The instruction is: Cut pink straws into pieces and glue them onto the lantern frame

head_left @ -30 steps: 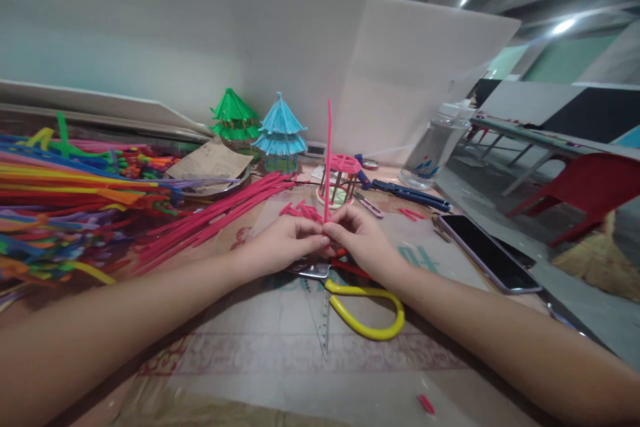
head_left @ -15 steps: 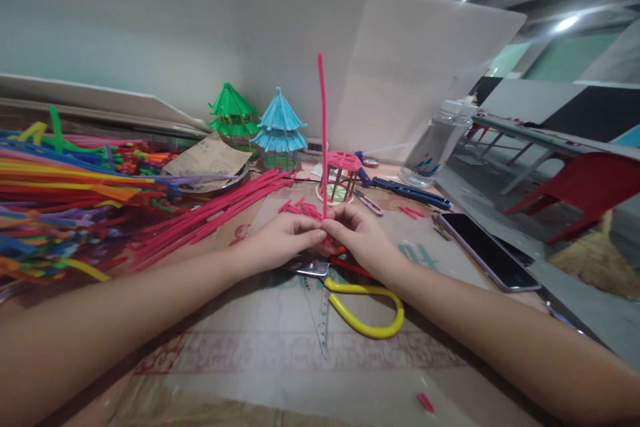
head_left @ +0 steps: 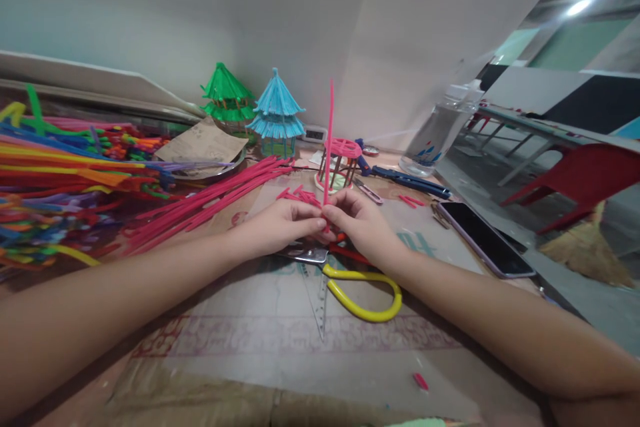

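Observation:
Between the fingertips of my left hand (head_left: 295, 220) and my right hand (head_left: 355, 217), both closed in a pinch, a pink pipe cleaner (head_left: 329, 140) stands nearly upright. Its lower end is partly hidden by my fingers. Just below my hands lie scissors with yellow handles (head_left: 373, 315) and a clear set square (head_left: 319, 310). Short cut pink pieces (head_left: 300, 193) lie in a small pile behind my left hand. Behind the pipe cleaner is a small frame (head_left: 345, 147) with a pink ring top, brown posts and a pale round base.
A bundle of long pink pipe cleaners (head_left: 210, 203) and many coloured ones (head_left: 65, 167) lie left. Green (head_left: 225, 88) and blue (head_left: 277, 107) pagoda models stand behind. To the right are a phone (head_left: 485, 239), blue-handled pliers or cutter (head_left: 413, 180) and a clear bottle (head_left: 440, 130).
The pink pipe cleaner shows less height above my hands and leans slightly right. My hands keep their pinch. The whole view has shifted a little.

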Available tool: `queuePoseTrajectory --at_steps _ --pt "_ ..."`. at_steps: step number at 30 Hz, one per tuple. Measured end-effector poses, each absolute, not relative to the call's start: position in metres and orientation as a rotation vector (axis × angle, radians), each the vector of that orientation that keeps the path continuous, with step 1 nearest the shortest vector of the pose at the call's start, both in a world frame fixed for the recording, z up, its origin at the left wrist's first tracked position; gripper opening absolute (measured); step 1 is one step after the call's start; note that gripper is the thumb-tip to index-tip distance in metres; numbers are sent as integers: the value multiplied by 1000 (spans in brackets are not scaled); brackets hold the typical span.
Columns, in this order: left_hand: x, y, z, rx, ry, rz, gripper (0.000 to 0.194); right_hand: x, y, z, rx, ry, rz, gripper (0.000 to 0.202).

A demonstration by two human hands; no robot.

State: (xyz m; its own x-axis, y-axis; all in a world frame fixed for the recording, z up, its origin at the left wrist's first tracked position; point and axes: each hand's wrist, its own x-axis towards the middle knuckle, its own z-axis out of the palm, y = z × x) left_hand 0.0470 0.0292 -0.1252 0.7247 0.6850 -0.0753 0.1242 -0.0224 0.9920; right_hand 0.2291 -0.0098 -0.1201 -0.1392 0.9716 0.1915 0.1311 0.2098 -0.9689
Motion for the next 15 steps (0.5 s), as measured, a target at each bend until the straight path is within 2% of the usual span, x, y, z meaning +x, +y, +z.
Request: queuePoseTrajectory --at_steps 8,15 --pt "46 31 -128 1577 660 529 37 228 -11 -120 -1114 -1553 993 27" --pt "46 30 -129 1654 688 564 30 226 -11 -121 -1108 -1541 1036 25"
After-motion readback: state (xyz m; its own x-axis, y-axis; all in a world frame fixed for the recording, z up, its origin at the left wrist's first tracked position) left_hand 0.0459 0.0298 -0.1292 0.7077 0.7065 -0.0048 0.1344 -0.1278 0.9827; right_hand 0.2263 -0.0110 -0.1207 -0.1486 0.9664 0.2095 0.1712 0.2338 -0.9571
